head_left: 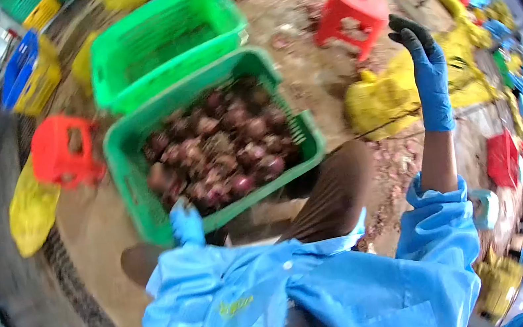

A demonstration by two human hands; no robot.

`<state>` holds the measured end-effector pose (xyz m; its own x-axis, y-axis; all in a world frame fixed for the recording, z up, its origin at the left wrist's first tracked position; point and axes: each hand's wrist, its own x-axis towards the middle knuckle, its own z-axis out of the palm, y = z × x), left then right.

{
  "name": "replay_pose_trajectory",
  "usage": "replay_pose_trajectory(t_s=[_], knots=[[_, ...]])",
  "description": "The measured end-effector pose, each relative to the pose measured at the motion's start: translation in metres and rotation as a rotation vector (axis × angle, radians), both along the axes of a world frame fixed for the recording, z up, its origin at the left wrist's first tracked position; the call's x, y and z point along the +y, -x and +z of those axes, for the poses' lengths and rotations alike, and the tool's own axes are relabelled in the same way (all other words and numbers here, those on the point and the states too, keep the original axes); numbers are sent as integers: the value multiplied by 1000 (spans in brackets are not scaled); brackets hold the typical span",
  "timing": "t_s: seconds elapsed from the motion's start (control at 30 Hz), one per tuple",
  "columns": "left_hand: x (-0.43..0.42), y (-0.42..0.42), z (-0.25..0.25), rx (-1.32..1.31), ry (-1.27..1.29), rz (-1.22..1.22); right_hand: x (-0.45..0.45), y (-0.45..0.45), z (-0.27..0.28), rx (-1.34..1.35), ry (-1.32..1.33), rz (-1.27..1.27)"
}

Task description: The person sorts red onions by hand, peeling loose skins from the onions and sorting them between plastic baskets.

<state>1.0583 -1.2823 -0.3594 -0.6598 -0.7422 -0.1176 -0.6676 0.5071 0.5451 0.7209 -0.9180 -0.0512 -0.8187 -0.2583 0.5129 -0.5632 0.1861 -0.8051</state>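
A dark green plastic crate [117, 174] full of red onions [219, 146] sits before my knees. My left hand [187, 225], in a blue glove, is at the crate's near left edge, close to the onions. Its fingertips are blurred, so I cannot tell whether they hold anything. Out to the right, my right hand [426, 77] is raised in a blue glove with dark, soiled fingertips. Its fingers are stretched out and I see nothing in them.
A bright green crate [105, 72] stands behind the onion crate. Red stools [62, 151] are on both sides. Yellow sacks [387, 102] lie to the right, and onion skins [394, 178] litter the floor. A blue and yellow basket [38, 74] is at upper left. Blue-clothed people sit far right.
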Motion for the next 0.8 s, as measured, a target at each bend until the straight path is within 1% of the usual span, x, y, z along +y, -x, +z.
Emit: replay_pose_trajectory(t_s=[0.03, 0.07, 0.1, 0.13, 0.17, 0.2, 0.23, 0.3, 0.33, 0.37, 0.43, 0.47, 0.5, 0.57, 0.63, 0.67, 0.7, 0.77, 0.8], knots=[[2, -1, -7, -29, 47, -21, -23, -1, -16, -48, -60, 71], [10, -3, -3, -25, 112, -22, -44, -1, -41, -161, -148, 147], [16, -1, 1, -22, 173, -34, -69, -8, -68, -155, -297, 133], [22, 3, 11, -22, 135, 10, -91, -13, -96, -201, -508, 207], [25, 7, 20, -14, 93, 49, -104, -15, -135, -229, -809, 230], [23, 9, 19, -62, 48, 73, -123, -35, -149, -288, -820, 382], [22, 10, 21, -87, 53, 73, -138, -44, -176, -338, -1098, 460], [23, 12, 27, -63, 47, 80, -158, -70, -228, -497, -1112, 751], [24, 14, 32, -72, 49, 93, -167, -85, -262, -474, -1073, 760], [24, 17, 39, -104, 44, 92, -176, -101, -284, -456, -1035, 766], [25, 17, 39, -149, 36, 93, -203, -132, -279, -468, -1288, 693], [26, 16, 36, -126, 34, 94, -211, -144, -294, -513, -1358, 714], [26, 14, 34, -100, 34, 95, -218, -162, -300, -461, -1442, 599], [23, 14, 32, -73, 43, 107, -228, -180, -317, -442, -1516, 438], [23, 12, 34, -59, 103, 56, -225, -166, -326, -501, -1460, 563], [23, 11, 30, -37, 104, 57, -219, -155, -323, -634, -1336, 635], [22, 14, 36, -25, 106, 70, -213, -150, -323, -824, -1118, 617], [25, 18, 47, -119, 85, 99, -198, -148, -348, -1233, -330, 641], [27, 14, 41, -117, 73, 108, -199, -145, -319, -1520, -153, 621]])
